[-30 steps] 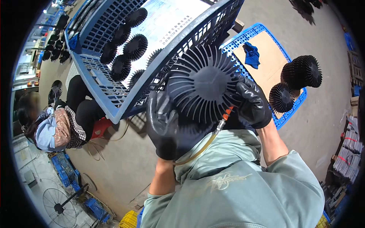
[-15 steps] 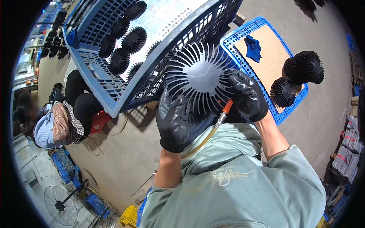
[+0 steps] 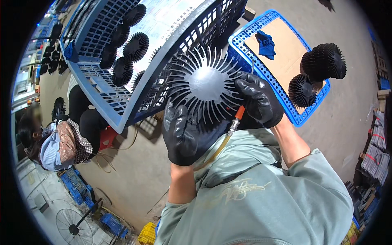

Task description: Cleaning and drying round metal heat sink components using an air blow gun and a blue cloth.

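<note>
A round black heat sink (image 3: 207,83), with a smooth centre disc and thin fins radiating all round, is held up in front of my lap. My left hand (image 3: 180,134), in a black coated glove, grips its lower left edge. At the right edge is my gloved right hand (image 3: 260,99), its fingers closed around an air blow gun (image 3: 240,112). Only the gun's orange end and a thin nozzle above the fist show; the palm hides the rest. A yellowish hose (image 3: 218,150) runs from its metal fitting down across my lap.
A large blue crate (image 3: 141,96) at upper left contains several finned heat sinks (image 3: 136,47). To the right, a blue crate topped with cardboard (image 3: 281,49) bears a blue cloth (image 3: 266,45) and stacked heat sinks (image 3: 302,90). A person (image 3: 61,143) sits at left; a fan (image 3: 73,229) stands lower left.
The heat sink and both hands have shifted slightly left in view. The crates have moved left and a little up as well. Both hands keep their hold.
</note>
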Motion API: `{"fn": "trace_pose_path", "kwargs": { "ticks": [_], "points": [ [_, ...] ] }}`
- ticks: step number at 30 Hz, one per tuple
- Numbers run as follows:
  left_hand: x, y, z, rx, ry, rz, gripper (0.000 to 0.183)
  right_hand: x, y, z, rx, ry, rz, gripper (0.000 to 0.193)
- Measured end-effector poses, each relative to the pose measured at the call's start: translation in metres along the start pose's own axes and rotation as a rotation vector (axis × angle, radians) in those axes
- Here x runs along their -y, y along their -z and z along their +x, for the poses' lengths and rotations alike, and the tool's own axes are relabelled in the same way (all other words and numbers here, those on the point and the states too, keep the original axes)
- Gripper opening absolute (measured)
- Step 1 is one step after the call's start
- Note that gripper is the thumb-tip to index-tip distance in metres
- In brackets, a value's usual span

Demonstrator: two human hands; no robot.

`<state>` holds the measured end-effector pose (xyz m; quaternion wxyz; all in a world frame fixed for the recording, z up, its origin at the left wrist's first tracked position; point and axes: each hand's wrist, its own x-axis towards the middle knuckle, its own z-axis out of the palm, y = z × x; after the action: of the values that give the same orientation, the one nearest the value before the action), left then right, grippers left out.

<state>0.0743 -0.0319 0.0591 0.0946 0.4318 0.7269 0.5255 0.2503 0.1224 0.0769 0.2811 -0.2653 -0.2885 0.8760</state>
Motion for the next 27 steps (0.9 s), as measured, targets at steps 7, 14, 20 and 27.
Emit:
{"fn": "trace_pose_path", "kwargs": {
  "ticks": [7,14,20,27],
  "points": [
    [0.032,-0.010,-0.010,0.085,0.056,-0.167,0.047,-0.001,0.002,0.000,0.014,-0.020,0.005,0.036],
    [0.002,-0.005,0.008,0.313,-0.268,0.256,0.052,-0.012,0.002,0.004,-0.105,-0.071,-0.154,0.031],
    [0.014,-0.020,-0.006,0.160,-0.008,-0.141,0.047,-0.007,-0.027,0.005,-0.150,0.205,-0.702,0.053],
    [0.013,-0.014,-0.003,0.172,-0.129,0.031,0.045,-0.014,-0.012,0.013,-0.023,0.133,-0.648,0.059]
  ]
}}
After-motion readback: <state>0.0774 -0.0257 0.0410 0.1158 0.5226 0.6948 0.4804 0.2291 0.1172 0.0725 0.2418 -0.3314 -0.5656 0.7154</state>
